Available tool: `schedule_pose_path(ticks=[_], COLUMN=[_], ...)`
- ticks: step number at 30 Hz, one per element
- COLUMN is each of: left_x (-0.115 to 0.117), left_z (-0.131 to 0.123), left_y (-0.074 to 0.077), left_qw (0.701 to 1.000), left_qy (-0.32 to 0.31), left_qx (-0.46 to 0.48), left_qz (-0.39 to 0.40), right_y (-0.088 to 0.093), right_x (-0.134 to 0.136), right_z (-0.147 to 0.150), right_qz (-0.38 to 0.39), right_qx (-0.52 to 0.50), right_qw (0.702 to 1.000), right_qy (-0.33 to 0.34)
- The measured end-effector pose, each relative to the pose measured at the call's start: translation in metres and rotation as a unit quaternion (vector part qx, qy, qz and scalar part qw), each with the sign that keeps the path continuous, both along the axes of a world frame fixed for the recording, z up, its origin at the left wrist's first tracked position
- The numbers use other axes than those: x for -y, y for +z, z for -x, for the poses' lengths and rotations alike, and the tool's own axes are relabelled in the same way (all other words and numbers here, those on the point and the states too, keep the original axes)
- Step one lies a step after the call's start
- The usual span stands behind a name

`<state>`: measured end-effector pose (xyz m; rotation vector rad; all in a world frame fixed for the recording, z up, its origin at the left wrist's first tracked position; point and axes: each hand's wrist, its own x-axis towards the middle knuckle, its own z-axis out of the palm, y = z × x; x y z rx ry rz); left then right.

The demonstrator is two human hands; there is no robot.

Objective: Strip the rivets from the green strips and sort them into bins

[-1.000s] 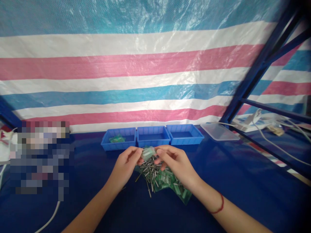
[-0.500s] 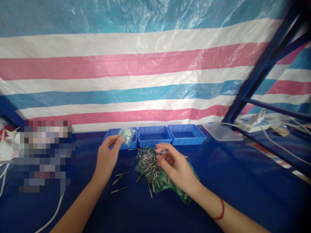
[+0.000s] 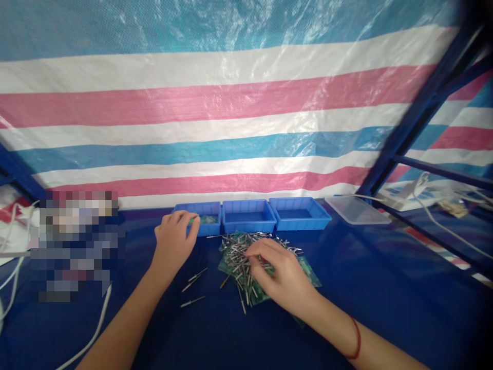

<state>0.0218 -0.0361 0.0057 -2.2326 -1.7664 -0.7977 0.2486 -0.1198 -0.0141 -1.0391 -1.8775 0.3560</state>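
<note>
My left hand (image 3: 175, 244) is over the left blue bin (image 3: 210, 230), its thumb and fingers apart with nothing held. Inside that bin lies a small clear bag with greenish contents (image 3: 208, 219). My right hand (image 3: 283, 275) is down on a heap of silver blind rivets (image 3: 236, 252). Its thumb and forefinger tips come together at the heap, pinching a rivet that the fingers mostly hide. Under and beside the heap are green-tinted plastic bags (image 3: 310, 272), partly covered by my right hand. A few loose rivets (image 3: 193, 301) lie left of the heap.
A middle blue bin (image 3: 248, 225) and a right blue bin (image 3: 302, 222) stand in line behind the heap. A clear plastic lid (image 3: 358, 210) lies to their right. White cable (image 3: 94, 329) runs along the left. Blue frame posts (image 3: 400, 133) and a striped sheet (image 3: 231, 108) bound the table.
The small bag has gone from my left fingers into the left bin, and that hand has opened. My right hand has lowered onto the rivets and its fingertips have closed. The view has shifted slightly.
</note>
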Motion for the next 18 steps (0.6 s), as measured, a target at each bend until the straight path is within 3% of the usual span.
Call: schedule_pose_path(ticks=[2, 4, 9, 12, 18], left_x=[0.004, 0.009, 0.019, 0.018, 0.018], left_z=[0.002, 0.0, -0.017, -0.025, -0.03], left_y=[0.003, 0.002, -0.016, -0.027, -0.024], left_qw=[0.994, 0.981, 0.969, 0.968, 0.972], left_qy=[-0.093, -0.145, -0.147, -0.144, -0.12], left_qx=[-0.008, -0.022, -0.054, -0.012, 0.056], left_qz=[0.065, 0.124, 0.192, 0.206, 0.193], right_y=[0.004, 0.007, 0.009, 0.007, 0.006], right_x=[-0.003, -0.006, -0.013, -0.013, -0.01], right_z=[-0.007, -0.014, -0.024, -0.022, -0.017], right_qz=[-0.008, 0.005, 0.033, 0.036, 0.045], right_qx=[0.023, 0.042, 0.046, 0.062, 0.084], right_qw=[1.0, 0.998, 0.995, 0.994, 0.993], right_qy=[-0.018, -0.041, -0.085, -0.083, -0.067])
